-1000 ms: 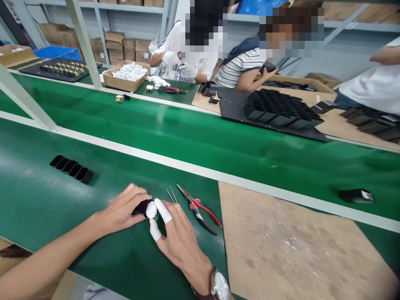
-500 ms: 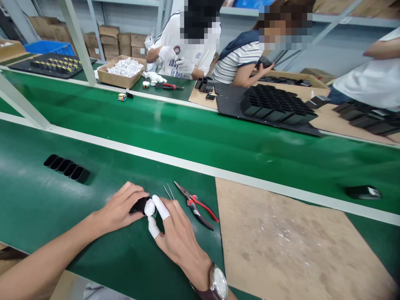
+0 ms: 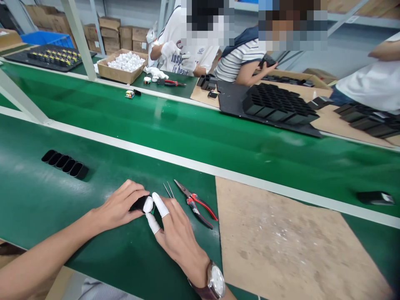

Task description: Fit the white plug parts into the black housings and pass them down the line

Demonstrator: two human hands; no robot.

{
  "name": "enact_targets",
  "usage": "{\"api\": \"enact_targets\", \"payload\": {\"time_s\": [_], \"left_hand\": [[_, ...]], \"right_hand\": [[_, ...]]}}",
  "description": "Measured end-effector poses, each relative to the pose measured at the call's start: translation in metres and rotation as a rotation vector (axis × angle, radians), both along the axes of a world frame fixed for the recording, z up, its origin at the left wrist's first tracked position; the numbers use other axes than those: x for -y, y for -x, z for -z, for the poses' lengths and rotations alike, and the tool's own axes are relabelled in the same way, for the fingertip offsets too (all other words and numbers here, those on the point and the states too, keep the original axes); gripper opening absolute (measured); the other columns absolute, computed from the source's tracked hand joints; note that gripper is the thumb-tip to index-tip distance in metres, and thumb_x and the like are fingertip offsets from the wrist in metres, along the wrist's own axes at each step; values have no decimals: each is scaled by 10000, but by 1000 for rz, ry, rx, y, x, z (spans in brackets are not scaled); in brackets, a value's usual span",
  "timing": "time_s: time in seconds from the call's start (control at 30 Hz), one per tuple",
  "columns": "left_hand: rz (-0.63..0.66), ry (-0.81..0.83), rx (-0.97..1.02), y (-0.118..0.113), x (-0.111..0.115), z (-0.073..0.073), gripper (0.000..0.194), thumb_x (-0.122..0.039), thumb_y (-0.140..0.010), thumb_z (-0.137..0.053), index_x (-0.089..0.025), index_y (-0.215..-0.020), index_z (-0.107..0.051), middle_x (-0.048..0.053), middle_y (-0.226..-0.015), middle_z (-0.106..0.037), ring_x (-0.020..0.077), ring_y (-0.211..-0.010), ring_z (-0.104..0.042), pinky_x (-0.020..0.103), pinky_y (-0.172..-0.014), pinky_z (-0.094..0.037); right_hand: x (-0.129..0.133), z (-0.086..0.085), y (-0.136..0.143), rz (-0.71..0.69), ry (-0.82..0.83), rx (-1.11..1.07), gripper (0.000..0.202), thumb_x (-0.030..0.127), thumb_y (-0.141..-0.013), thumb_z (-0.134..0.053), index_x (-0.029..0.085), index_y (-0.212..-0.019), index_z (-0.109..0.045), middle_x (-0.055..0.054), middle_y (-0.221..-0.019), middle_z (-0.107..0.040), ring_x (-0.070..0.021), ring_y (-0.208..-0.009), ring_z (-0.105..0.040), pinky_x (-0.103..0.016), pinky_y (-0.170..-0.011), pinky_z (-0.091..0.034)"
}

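Note:
My left hand (image 3: 120, 208) is wrapped round a small black plastic housing (image 3: 137, 204) held just over the green bench. At the housing's mouth is a white-covered part (image 3: 148, 204) with a sliver of green beside it. White finger cots cover the thumb and index finger of my right hand (image 3: 175, 229), which pinch this part from either side. How far it reaches inside the housing is hidden. Red-and-black long-nose pliers (image 3: 196, 204) lie just beyond my right hand, with metal tweezers (image 3: 168, 189) next to them.
A row of black housings (image 3: 65, 164) stands at the left. Brown board (image 3: 290, 237) covers the bench at right. The green belt (image 3: 218, 135) carries a circuit board (image 3: 130, 94) and a black housing (image 3: 375, 198). Across it, people work beside a box of white pieces (image 3: 121, 75).
The white-covered part shows less outside the housing, and my right fingertips have shifted slightly left. On the belt, the circuit board and black housing have moved right.

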State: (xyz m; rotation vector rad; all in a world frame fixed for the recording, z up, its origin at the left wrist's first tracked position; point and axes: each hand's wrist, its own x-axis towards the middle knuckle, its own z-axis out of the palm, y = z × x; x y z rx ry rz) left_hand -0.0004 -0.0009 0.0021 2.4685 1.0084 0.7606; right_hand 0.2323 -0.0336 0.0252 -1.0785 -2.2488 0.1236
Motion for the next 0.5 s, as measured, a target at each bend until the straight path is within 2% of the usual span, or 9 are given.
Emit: {"api": "enact_targets", "payload": {"time_s": [0.13, 0.27, 0.4, 0.5], "left_hand": [[6, 36, 21, 1, 1, 1, 527, -246, -1011, -682, -219, -1481, -444, 143, -1315, -617, 296, -1161, -563, 488, -1000, -538], [0, 69, 41, 0, 3, 1, 516, -238, -995, -694, -225, -1458, -465, 139, -1307, -628, 298, -1156, -574, 482, -991, -547], [-14, 83, 50, -3, 4, 0, 469, -179, -982, -663, -220, -1421, -501, 122, -1265, -643, 287, -1143, -577, 464, -988, -551], [-38, 102, 78, -3, 3, 0, 432, -190, -976, -674, -220, -1382, -527, 109, -1236, -650, 275, -1102, -587, 438, -951, -561]], "right_hand": [[-2, 11, -4, -72, 22, -123, 419, 122, -1021, -614, 158, -1424, -506, -168, -1275, -707, -286, -1072, -678, -468, -864, -617], [-3, 20, -5, -129, 41, -231, 326, 46, -997, -607, 205, -1280, -589, -161, -1378, -673, -276, -1139, -683, -484, -884, -624], [-3, 17, 0, -133, 132, -225, 261, 132, -1014, -641, 213, -1261, -620, -147, -1422, -641, -283, -1225, -650, -503, -968, -610], [-4, 14, 7, -121, 148, -199, 288, 166, -1011, -658, 189, -1295, -618, -154, -1438, -622, -289, -1277, -618, -499, -1014, -595]]}}
